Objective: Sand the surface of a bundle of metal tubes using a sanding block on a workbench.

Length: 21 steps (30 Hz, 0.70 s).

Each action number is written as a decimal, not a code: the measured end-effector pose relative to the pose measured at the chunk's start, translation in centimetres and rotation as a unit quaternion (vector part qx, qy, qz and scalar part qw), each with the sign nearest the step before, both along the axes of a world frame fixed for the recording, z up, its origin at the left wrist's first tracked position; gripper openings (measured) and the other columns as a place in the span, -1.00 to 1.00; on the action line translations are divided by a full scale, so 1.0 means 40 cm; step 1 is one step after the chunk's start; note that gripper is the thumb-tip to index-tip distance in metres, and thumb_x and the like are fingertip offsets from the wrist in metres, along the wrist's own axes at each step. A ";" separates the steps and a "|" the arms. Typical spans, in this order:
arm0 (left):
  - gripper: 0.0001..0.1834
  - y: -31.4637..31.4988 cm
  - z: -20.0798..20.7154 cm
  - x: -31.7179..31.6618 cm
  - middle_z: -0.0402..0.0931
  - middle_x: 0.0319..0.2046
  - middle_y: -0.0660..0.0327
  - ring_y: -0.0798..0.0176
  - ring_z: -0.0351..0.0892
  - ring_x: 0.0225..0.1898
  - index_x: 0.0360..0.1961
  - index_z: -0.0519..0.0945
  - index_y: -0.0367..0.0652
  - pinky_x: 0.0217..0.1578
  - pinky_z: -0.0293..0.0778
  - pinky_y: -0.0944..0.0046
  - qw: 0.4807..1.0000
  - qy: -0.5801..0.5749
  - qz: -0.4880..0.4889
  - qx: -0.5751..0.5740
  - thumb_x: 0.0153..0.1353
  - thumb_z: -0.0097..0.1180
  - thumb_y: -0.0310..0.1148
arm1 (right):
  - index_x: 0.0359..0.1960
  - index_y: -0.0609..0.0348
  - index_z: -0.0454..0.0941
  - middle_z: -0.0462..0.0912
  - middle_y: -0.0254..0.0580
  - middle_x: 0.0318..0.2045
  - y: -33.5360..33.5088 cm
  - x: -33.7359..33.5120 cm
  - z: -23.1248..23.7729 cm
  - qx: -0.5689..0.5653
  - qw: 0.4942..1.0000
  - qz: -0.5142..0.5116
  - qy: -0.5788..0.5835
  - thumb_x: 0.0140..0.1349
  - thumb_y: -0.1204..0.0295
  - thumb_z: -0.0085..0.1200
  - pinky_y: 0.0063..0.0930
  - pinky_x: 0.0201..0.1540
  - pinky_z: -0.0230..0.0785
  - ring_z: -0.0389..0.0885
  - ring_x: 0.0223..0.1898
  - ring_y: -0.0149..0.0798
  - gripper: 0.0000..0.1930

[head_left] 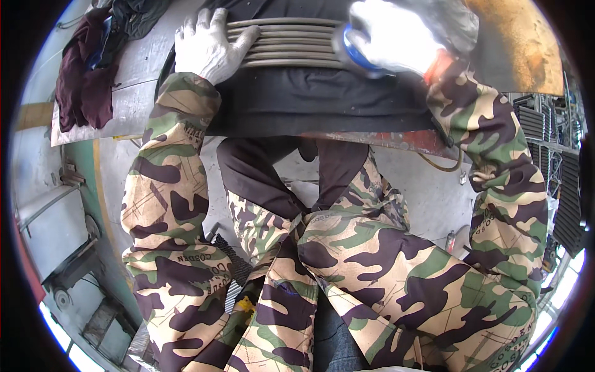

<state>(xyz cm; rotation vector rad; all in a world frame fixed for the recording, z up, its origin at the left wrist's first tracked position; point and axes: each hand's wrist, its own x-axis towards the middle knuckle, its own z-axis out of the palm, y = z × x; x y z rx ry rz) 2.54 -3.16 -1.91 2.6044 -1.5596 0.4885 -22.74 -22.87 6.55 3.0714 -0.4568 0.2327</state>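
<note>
A row of several slim grey metal rods point(288, 42) lies side by side on a black cloth point(310, 93) spread over the bench. My left hand point(209, 48), in a white glove, rests with fingers spread at the rods' left end, its thumb reaching over them. At their right end my right hand point(396, 43), also white-gloved and smeared by motion, is closed around a round thing with a blue edge point(362, 53). That thing's lower side meets or nearly meets the rods; its exact kind is blurred. The rod ends under both hands are hidden.
Dark maroon and grey cloths point(87, 80) lie on the bench's left side. A rust-stained metal sheet point(527, 46) is at the far right. Below the bench's front edge hangs a yellowish hose point(443, 166). Racks of dark metal parts point(567, 186) stand to the right.
</note>
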 end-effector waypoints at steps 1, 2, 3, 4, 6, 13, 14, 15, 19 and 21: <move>-0.09 -0.032 0.001 -0.008 0.36 0.38 -0.15 -0.26 0.29 0.41 0.40 0.45 -0.17 0.40 0.20 -0.19 1.000 0.000 -0.013 -0.023 0.34 -0.04 0.40 | -0.24 0.15 0.62 0.66 0.12 -0.29 -0.016 -0.014 0.022 -0.017 1.000 -0.006 -0.010 0.24 0.17 0.15 0.02 -0.16 0.57 0.70 -0.21 0.19 -0.71; -0.10 -0.028 -0.005 -0.002 0.37 0.37 -0.14 -0.25 0.30 0.40 0.39 0.46 -0.17 0.39 0.22 -0.19 1.000 -0.005 -0.011 -0.020 0.35 -0.05 0.38 | -0.26 0.15 0.62 0.65 0.12 -0.31 -0.036 0.003 0.008 -0.020 1.000 -0.012 -0.019 0.23 0.18 0.15 0.02 -0.18 0.57 0.70 -0.23 0.19 -0.72; -0.10 -0.029 -0.010 0.004 0.37 0.37 -0.14 -0.25 0.30 0.40 0.39 0.46 -0.17 0.39 0.22 -0.19 1.000 -0.008 -0.013 -0.016 0.35 -0.05 0.38 | -0.27 0.16 0.61 0.65 0.12 -0.33 -0.058 0.021 -0.003 -0.022 0.999 -0.017 -0.028 0.23 0.18 0.15 0.03 -0.19 0.57 0.70 -0.25 0.19 -0.72; -0.12 -0.031 -0.014 0.007 0.40 0.32 -0.11 -0.23 0.33 0.37 0.33 0.50 -0.17 0.35 0.24 -0.21 0.999 -0.012 -0.017 -0.038 0.31 0.00 0.39 | -0.28 0.16 0.61 0.65 0.12 -0.37 -0.064 0.038 0.005 -0.029 0.999 -0.027 -0.023 0.23 0.19 0.15 0.04 -0.22 0.58 0.69 -0.29 0.20 -0.73; -0.13 -0.037 -0.022 0.012 0.44 0.26 -0.08 -0.21 0.36 0.34 0.27 0.55 -0.18 0.32 0.26 -0.22 0.998 -0.016 -0.022 -0.062 0.26 0.05 0.39 | -0.28 0.16 0.61 0.65 0.11 -0.36 -0.045 0.024 0.014 -0.031 0.999 -0.005 -0.029 0.23 0.20 0.14 0.03 -0.21 0.58 0.69 -0.27 0.20 -0.73; -0.18 -0.035 -0.038 0.031 0.48 0.19 -0.17 -0.26 0.43 0.26 0.25 0.54 -0.19 0.22 0.33 -0.30 0.996 -0.045 -0.043 -0.068 0.29 0.08 0.33 | -0.30 0.15 0.61 0.65 0.10 -0.34 -0.041 0.056 -0.001 -0.036 0.998 0.012 -0.053 0.22 0.23 0.14 0.04 -0.21 0.57 0.70 -0.26 0.17 -0.76; -0.19 -0.032 -0.042 0.031 0.48 0.18 -0.17 -0.27 0.42 0.27 0.25 0.54 -0.20 0.23 0.33 -0.29 0.995 -0.044 -0.046 -0.075 0.29 0.08 0.31 | -0.29 0.15 0.62 0.66 0.12 -0.36 -0.054 0.067 -0.003 -0.047 0.998 0.001 -0.051 0.21 0.23 0.14 0.04 -0.22 0.57 0.70 -0.29 0.18 -0.76; -0.20 -0.030 -0.045 0.033 0.49 0.17 -0.17 -0.28 0.41 0.28 0.25 0.54 -0.20 0.23 0.33 -0.28 0.994 -0.044 -0.049 -0.082 0.30 0.08 0.30 | -0.29 0.15 0.62 0.66 0.12 -0.36 -0.057 0.060 -0.006 -0.048 0.997 0.000 -0.052 0.21 0.23 0.14 0.04 -0.22 0.57 0.70 -0.29 0.18 -0.76; -0.23 -0.038 -0.020 0.014 0.42 0.30 -0.24 -0.33 0.35 0.35 0.37 0.47 -0.19 0.36 0.25 -0.25 0.999 -0.025 -0.023 -0.041 0.42 -0.06 0.23 | -0.26 0.15 0.61 0.64 0.07 -0.34 0.016 0.033 0.013 -0.009 0.998 0.048 -0.034 0.20 0.23 0.15 0.03 -0.18 0.58 0.70 -0.24 0.16 -0.75; -0.28 -0.040 -0.021 0.017 0.43 0.31 -0.24 -0.33 0.36 0.34 0.36 0.48 -0.19 0.36 0.25 -0.25 0.999 -0.032 -0.020 -0.037 0.44 -0.05 0.18 | -0.25 0.15 0.61 0.66 0.08 -0.32 0.004 0.060 0.010 -0.007 0.998 0.037 -0.049 0.21 0.23 0.14 0.03 -0.17 0.58 0.70 -0.23 0.17 -0.75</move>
